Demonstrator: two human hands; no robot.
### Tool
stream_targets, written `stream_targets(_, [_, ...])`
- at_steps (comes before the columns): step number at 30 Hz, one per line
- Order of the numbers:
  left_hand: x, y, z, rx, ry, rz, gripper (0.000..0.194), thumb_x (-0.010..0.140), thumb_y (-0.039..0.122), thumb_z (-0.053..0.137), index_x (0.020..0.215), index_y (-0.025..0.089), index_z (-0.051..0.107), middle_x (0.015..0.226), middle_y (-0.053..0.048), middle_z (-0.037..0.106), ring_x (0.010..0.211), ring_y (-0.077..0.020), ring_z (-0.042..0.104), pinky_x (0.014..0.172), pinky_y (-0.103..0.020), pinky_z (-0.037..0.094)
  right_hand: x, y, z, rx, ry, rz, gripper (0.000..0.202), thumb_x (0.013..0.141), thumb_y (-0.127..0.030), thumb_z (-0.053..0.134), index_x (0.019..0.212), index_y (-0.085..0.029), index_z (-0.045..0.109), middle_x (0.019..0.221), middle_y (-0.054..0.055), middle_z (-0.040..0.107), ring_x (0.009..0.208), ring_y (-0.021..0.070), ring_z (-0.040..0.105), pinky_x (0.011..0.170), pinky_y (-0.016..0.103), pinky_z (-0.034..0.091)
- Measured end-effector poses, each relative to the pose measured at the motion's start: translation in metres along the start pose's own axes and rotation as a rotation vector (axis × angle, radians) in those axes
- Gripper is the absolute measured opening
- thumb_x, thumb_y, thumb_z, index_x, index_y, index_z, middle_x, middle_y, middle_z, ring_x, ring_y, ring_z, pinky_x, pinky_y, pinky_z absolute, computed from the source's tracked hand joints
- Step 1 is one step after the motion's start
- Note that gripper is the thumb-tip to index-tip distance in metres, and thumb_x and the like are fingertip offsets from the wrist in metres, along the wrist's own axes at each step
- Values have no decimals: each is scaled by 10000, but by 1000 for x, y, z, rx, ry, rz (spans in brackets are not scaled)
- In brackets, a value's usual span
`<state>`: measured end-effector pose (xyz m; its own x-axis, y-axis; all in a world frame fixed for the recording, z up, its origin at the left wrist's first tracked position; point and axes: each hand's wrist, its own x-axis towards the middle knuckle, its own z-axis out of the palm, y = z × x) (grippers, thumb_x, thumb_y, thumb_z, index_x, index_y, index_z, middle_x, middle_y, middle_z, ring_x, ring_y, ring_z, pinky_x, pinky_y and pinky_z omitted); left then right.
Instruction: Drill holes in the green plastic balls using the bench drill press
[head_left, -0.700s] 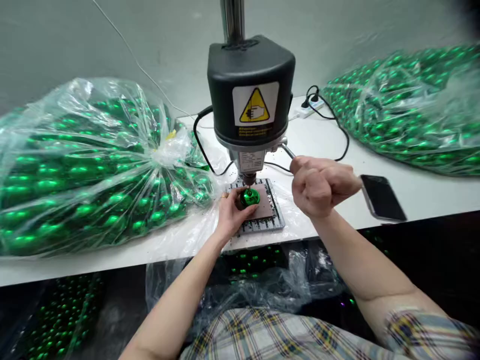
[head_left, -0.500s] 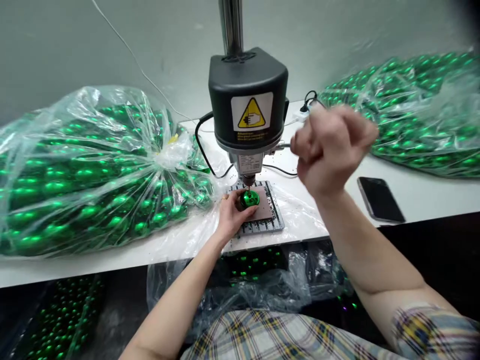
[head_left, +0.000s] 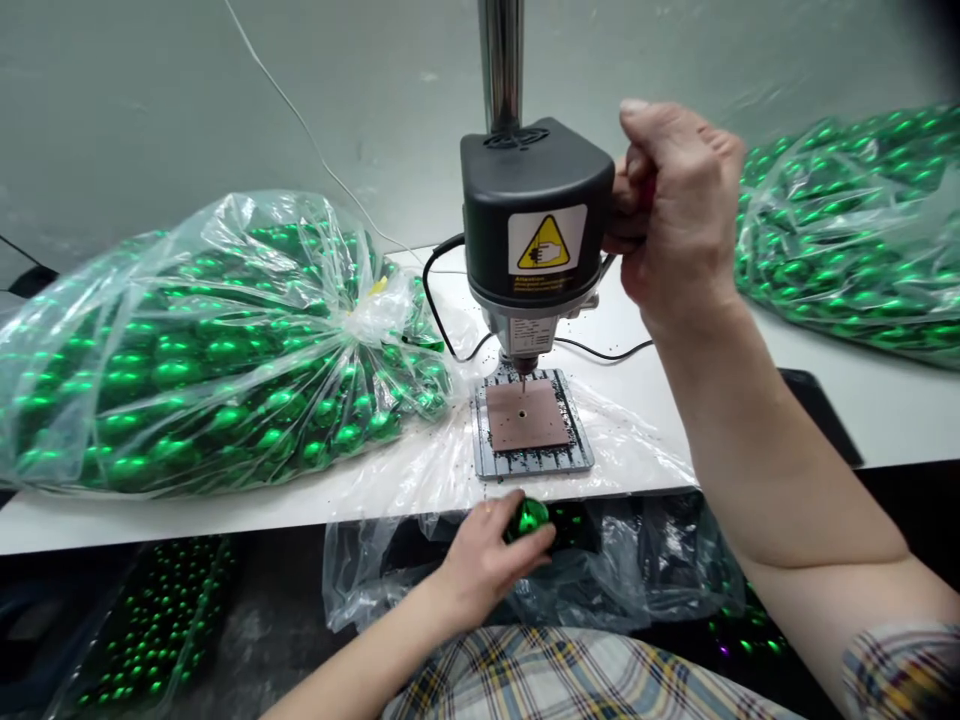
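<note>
A shiny green ball (head_left: 532, 515) is held between the thumb and fingers of my left hand (head_left: 491, 550), just off the table's front edge. My right hand (head_left: 679, 200) is wrapped round the red-knobbed lever at the right side of the black drill press (head_left: 536, 215); most of the lever is hidden by the fingers. Under the drill bit (head_left: 523, 382), a brown board (head_left: 529, 428) with a small dark hole lies on the grey slotted base (head_left: 540, 460). Dark and green specks are scattered over the base.
Large clear bags of green balls stand on the white table (head_left: 225, 515), one at left (head_left: 187, 370) and one at right (head_left: 862, 250). A black phone (head_left: 821, 410) lies partly behind my right forearm. Below the front edge hangs an open plastic bag (head_left: 600, 570) with green balls.
My left hand has drawn the green ball from the board toward me, past the table edge. My right hand has risen with the lever. The view has shifted slightly.
</note>
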<state>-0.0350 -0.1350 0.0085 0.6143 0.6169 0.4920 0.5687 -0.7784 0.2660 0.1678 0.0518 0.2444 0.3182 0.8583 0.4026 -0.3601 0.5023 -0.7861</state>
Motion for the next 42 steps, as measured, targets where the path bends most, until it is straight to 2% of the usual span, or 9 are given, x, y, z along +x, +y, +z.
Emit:
stream_targets(3, [-34,4,6,169,-152,87,336,936,316,650,1270,279,640,1298,-188,645,934,-236,662,767,-360,555,0,2,-2,20,-4,-17,475,899,-117,539,449,-209,419,404,-43,341,321,60,180,331,278,31])
stream_targets(6, [-32,-16,-5,169,-30,117,413,928,433,652,1292,241,614,1303,-186,665,979,-243,668,786,-357,556,0,4,-4,23,-19,-27,447,891,-140,564,467,-207,438,414,-43,357,328,58,184,332,274,34])
stream_targets(10, [36,-87,-44,206,255,-209,264,992,212,495,1211,194,641,1120,-133,728,1066,-246,664,941,-408,511,-1,4,-5,30,-39,-57,439,874,-139,579,462,-204,445,411,-38,358,330,59,198,333,276,36])
stream_targets(15, [139,-195,-60,338,-177,-819,305,928,250,555,1167,132,704,1196,-190,684,1172,-342,606,1044,-454,436,-1,5,-4,40,-10,-73,440,852,-134,573,436,-205,448,388,-34,344,310,60,188,322,279,29])
stream_targets(20, [170,-240,-43,300,-236,-874,468,791,279,725,1245,173,680,1218,-171,687,1171,-367,609,988,-429,464,0,4,-4,35,-39,-72,419,840,-152,590,449,-207,450,404,-36,357,314,60,211,308,261,54])
stream_targets(25, [146,-218,-60,37,41,-802,494,814,254,668,1299,170,633,1151,-102,706,1051,-257,644,952,-358,493,-1,4,-5,31,-62,-78,426,866,-177,593,471,-209,435,418,-43,369,326,55,221,310,248,78])
stream_targets(30, [103,-148,-90,-789,413,-846,529,767,326,773,1260,205,626,1051,-50,697,905,-179,670,825,-288,551,-3,5,-5,68,-60,-97,414,856,-173,602,475,-211,444,426,-33,352,339,65,202,319,271,52])
stream_targets(35, [84,-101,-85,-1579,340,-1059,378,882,385,715,1150,130,641,1140,-149,705,1019,-240,709,873,-363,609,-2,5,-4,17,-22,-97,426,861,-175,570,468,-220,410,423,-35,328,343,67,169,340,281,35])
stream_targets(42, [91,-92,-56,-1769,364,-1193,271,979,360,586,1085,116,641,1137,-155,707,1025,-228,713,823,-330,623,-3,7,-5,-21,-61,-124,408,853,-253,635,518,-231,401,456,-51,344,377,68,169,366,278,78])
